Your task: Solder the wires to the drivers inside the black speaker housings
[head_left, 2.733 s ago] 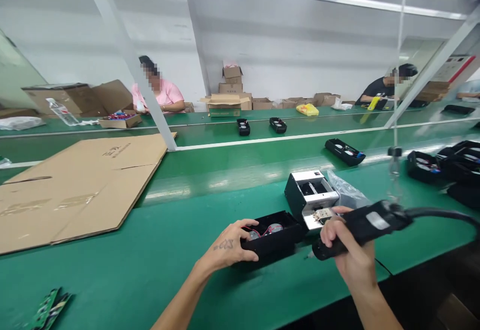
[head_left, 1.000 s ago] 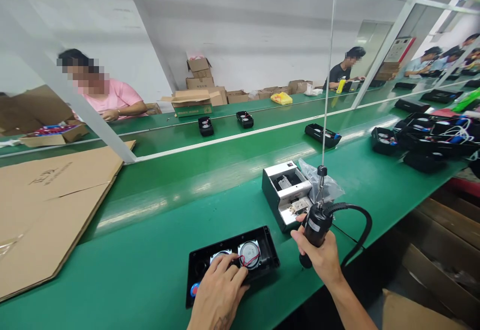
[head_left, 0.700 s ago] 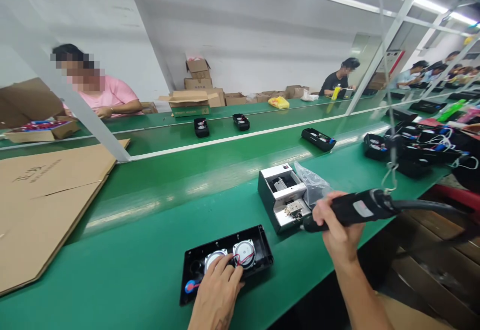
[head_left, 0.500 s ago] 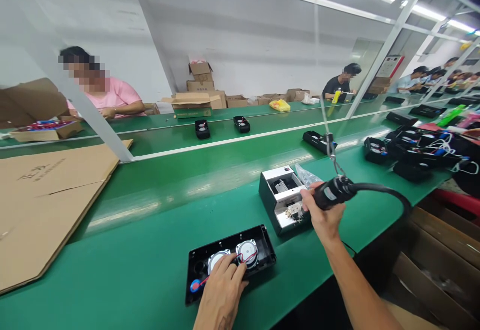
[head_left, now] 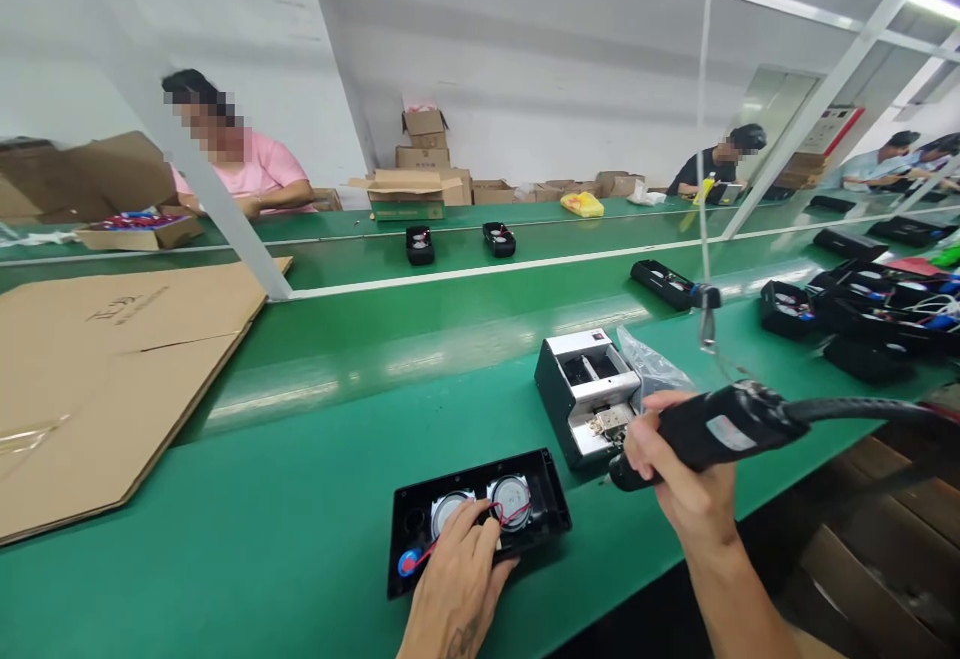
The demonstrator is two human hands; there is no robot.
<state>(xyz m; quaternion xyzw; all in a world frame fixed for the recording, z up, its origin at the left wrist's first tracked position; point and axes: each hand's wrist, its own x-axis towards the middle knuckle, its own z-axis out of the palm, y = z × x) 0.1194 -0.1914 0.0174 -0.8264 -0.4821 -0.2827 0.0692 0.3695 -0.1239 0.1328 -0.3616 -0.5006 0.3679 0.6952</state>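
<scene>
A black speaker housing (head_left: 553, 494) lies open side up on the green bench, with two round speakers (head_left: 511, 501), red wires and a small blue round part (head_left: 409, 563) inside. My left hand (head_left: 459, 564) grips its near edge, fingers reaching over the wall and covering part of one speaker. In my right hand (head_left: 690, 489) is a black electric screwdriver (head_left: 724, 431), held nearly level, its tip pointing left between the housing and a screw feeder (head_left: 571, 379). The feeder, a black-and-silver box, stands just behind the tip. A clear plastic bag (head_left: 651, 364) lies beside it.
A hanging cord with a hook (head_left: 706, 324) comes down above the screwdriver. Flat cardboard (head_left: 150, 379) covers the left side. More black housings (head_left: 862, 304) are piled at right, others sit along the line (head_left: 420, 244). Two people (head_left: 266, 174) work across; cartons (head_left: 862, 579) stand below right.
My right hand has drawn the screwdriver away from the feeder's front, toward me, and tilted it flatter. My left hand stays on the housing. The whole view has shifted slightly.
</scene>
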